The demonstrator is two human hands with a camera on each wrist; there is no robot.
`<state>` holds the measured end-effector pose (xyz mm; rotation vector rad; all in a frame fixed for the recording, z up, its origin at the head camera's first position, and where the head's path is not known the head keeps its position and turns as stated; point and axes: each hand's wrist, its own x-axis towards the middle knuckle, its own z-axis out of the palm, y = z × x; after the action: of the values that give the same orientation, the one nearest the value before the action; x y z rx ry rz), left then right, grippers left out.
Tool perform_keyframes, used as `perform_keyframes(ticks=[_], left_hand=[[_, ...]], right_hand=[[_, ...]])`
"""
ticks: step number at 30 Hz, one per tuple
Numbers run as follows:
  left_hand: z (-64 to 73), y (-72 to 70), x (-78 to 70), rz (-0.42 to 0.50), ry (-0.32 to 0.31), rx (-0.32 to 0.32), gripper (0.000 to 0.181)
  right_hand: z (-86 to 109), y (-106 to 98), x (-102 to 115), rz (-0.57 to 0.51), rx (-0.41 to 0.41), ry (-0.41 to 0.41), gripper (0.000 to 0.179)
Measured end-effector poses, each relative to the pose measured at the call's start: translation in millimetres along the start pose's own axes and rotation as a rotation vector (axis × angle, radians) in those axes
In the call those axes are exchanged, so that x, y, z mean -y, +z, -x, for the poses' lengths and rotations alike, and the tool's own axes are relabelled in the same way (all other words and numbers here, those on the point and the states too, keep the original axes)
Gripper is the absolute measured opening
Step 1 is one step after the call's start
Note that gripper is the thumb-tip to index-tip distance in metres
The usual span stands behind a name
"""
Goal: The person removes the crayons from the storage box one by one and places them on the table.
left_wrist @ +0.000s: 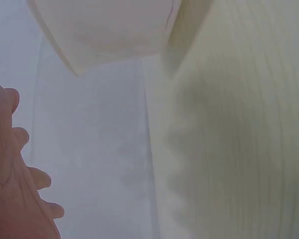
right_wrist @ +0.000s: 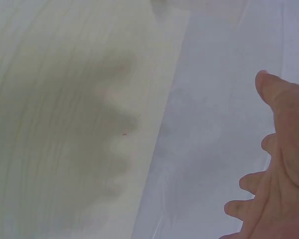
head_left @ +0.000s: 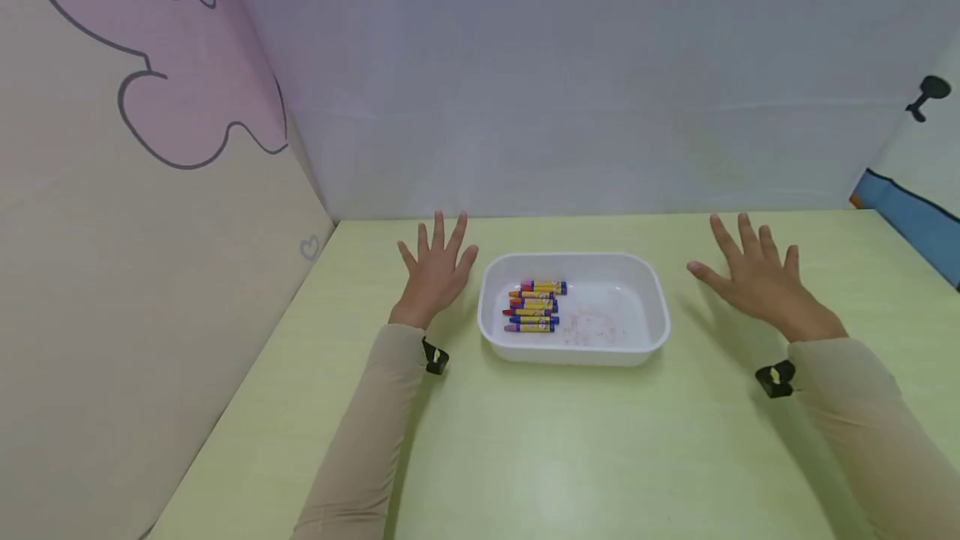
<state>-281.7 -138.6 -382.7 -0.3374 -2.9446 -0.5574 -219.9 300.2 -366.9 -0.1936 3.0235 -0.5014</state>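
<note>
A white plastic tray [head_left: 622, 350] sits on the table between the two hands. Several crayons [head_left: 532, 304] with yellow and blue wrappers lie side by side in its left half, their coloured tips pointing left. My left hand [head_left: 435, 275] is held just left of the tray, fingers spread and holding nothing. To the right of the tray my right hand [head_left: 759, 277] is spread in the same way, also holding nothing. In the left wrist view the tray's side [left_wrist: 109, 35] shows at the top, apart from the left hand [left_wrist: 17, 174]. The right wrist view shows the right hand [right_wrist: 279, 169] with the table beyond it.
The pale yellow-green table [head_left: 555, 440] runs back to a white sheet-like wall [head_left: 562, 90]. A beige side panel [head_left: 150, 273] with a pink drawing borders the left. Faint reddish marks [head_left: 588, 327] show on the tray floor.
</note>
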Motion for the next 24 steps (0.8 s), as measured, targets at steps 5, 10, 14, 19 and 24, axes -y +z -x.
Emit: perform_keyframes(ticks=[5, 10, 14, 19, 24], left_hand=[[1.0, -4.0, 0.3, 0.203, 0.005, 0.073, 0.062], [0.9, -4.5, 2.1, 0.445, -0.004, 0.133, 0.063], [0.3, -0.6, 2.9, 0.686, -0.061, 0.174, 0.060], [-1.8, 9.0, 0.3, 0.950, -0.089, 0.220, 0.055], [-3.0, 21.8, -5.3, 1.154, -0.090, 0.253, 0.052]], right_hand=[[-2.1, -14.0, 5.6, -0.065, 0.030, -0.034, 0.087], [-4.3, -28.0, 14.1, -0.176, 0.080, -0.066, 0.084], [-6.0, -37.4, 22.4, -0.205, 0.119, -0.059, 0.081], [-10.7, -46.7, 35.4, -0.238, 0.113, -0.123, 0.067], [-15.9, -52.3, 49.7, -0.324, 0.131, -0.171, 0.055]])
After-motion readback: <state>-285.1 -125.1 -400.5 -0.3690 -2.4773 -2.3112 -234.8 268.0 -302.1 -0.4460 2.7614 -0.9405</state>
